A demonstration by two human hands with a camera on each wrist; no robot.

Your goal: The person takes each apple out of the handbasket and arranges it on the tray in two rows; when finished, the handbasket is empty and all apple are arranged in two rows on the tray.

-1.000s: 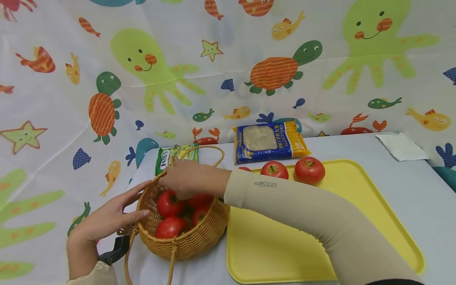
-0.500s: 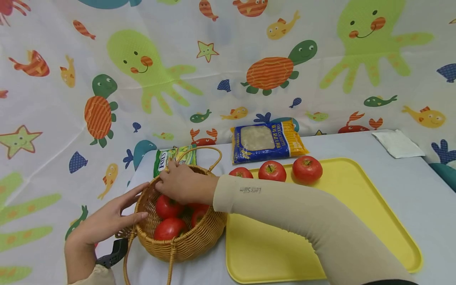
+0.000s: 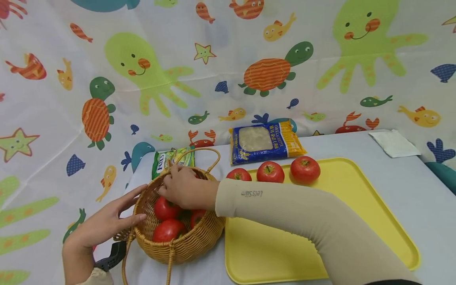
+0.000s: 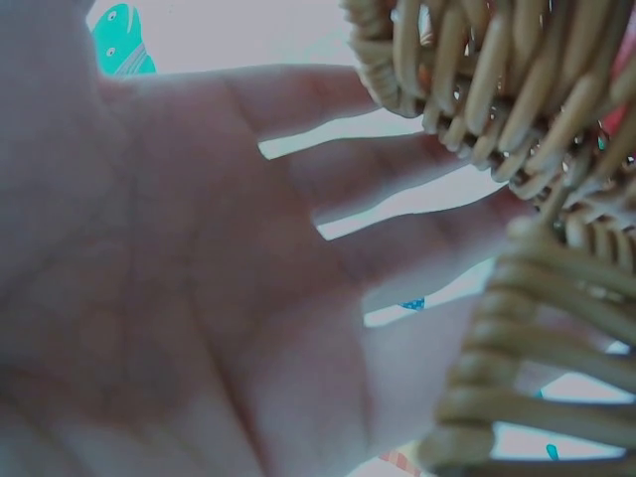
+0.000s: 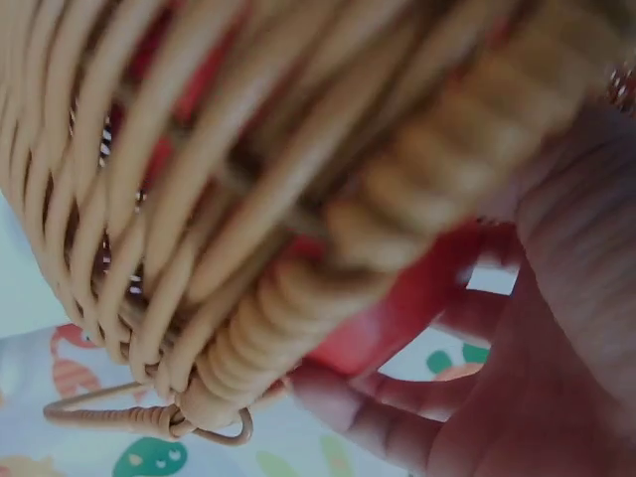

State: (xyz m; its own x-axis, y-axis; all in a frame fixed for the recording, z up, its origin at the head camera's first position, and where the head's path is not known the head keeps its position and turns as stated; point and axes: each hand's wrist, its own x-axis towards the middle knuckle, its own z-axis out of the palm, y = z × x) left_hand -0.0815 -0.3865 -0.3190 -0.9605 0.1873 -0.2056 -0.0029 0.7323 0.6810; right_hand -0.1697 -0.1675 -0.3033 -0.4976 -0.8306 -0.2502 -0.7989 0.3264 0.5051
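A wicker basket stands on the table's left end with several red tomatoes in it. My right hand reaches down into the basket over its far rim. In the right wrist view its fingers curl round a tomato just behind the basket's rim. My left hand lies flat against the basket's left wall, fingers straight; the left wrist view shows the palm beside the wicker. Three more tomatoes sit in a row at the back of a yellow tray.
A blue and yellow pasta bag lies behind the tray and a green sweets bag behind the basket. A white napkin lies at the far right corner. A black object sits by the basket's near left. The sea-animal cloth hangs behind.
My right hand has sunk a little deeper into the basket and drawn left, uncovering the leftmost tomato on the tray. The left hand stays against the basket.
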